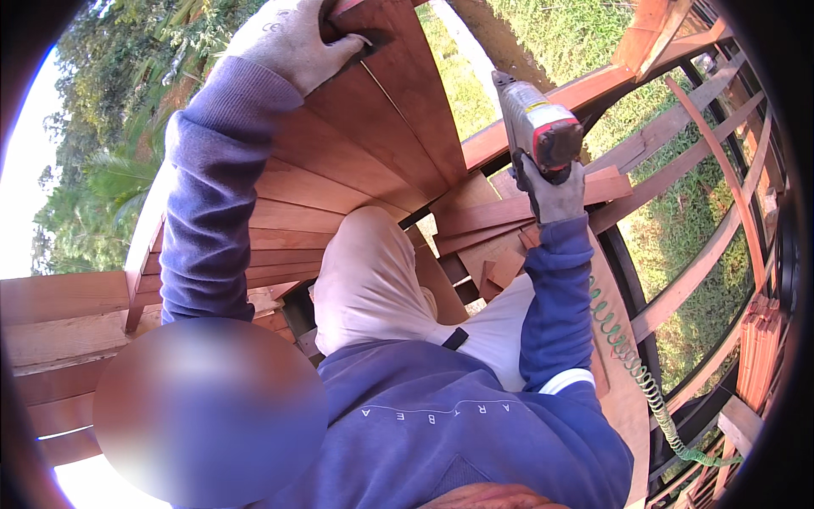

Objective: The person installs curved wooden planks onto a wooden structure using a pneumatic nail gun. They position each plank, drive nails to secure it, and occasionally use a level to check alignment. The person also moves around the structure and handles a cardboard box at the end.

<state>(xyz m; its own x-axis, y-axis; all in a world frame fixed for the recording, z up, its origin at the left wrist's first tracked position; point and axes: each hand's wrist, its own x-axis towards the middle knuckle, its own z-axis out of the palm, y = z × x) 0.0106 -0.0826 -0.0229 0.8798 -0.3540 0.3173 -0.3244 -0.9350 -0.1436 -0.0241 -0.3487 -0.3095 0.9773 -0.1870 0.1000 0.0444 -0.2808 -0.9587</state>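
My left hand (pixel 288 42), in a pale work glove with dark fingertips, is closed at the upper end of a reddish wooden plank (pixel 405 93). Its thumb lies over the plank's face, while the other fingers are partly hidden. This plank is the outermost of several boards (pixel 339 153) fanned out side by side. My right hand (pixel 555 188), also gloved, is wrapped around the handle of a nail gun (pixel 543 127) with a grey body and a red and black end. The gun is held up to the right of the boards, apart from them, its nose pointing away from me.
Loose planks and offcuts (pixel 487 216) lie by my right knee. A green coiled hose (pixel 623 348) runs down the right side. Curved wooden strips (pixel 670 127) cross a dark frame, with grass below showing through gaps. A stack of wood strips (pixel 759 348) stands at far right.
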